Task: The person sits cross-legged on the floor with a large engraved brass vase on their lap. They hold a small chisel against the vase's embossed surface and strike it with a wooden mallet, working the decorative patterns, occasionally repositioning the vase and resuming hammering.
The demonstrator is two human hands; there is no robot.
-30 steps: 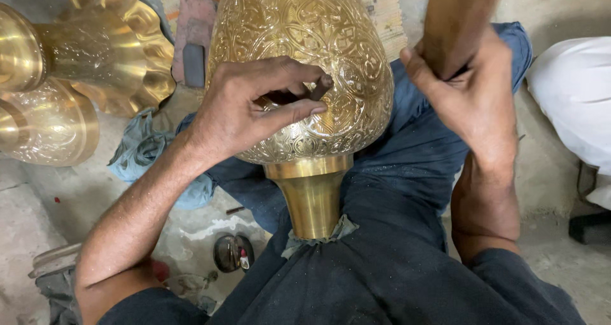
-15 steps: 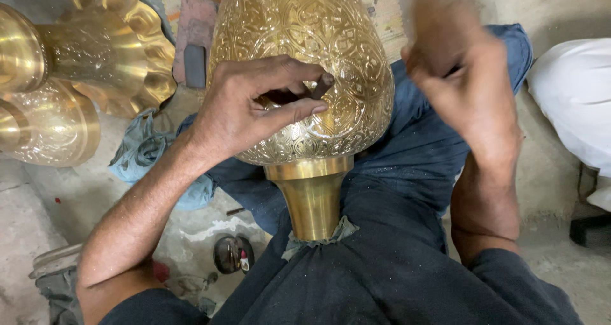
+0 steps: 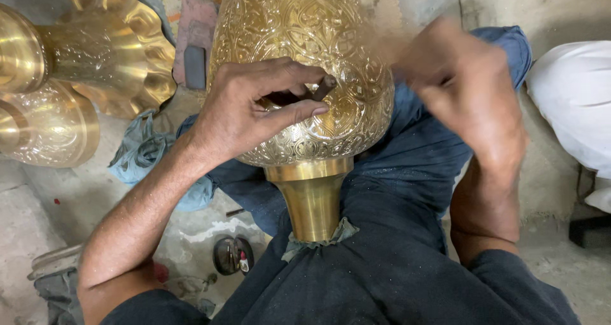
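A large engraved brass vase (image 3: 299, 32) lies across my lap, its plain neck (image 3: 312, 197) pointing toward me and wedged in dark cloth. My left hand (image 3: 248, 115) rests on the vase's belly and pinches a short dark chisel (image 3: 323, 87) against the engraved surface. My right hand (image 3: 471, 102) is to the right of the vase, blurred by motion, closed around a brown wooden mallet whose blurred head (image 3: 398, 45) is close to the chisel's end.
Other brass pieces lie at the left: a fluted flared one (image 3: 114, 51) and a rounded engraved one (image 3: 44, 127). A blue rag (image 3: 137, 153) and a dark block (image 3: 194, 67) lie on the dusty floor. A person's white garment (image 3: 573, 102) is at the right.
My right hand has swung the mallet down from its raised position toward the chisel and is now blurred. The left hand and vase have stayed put.
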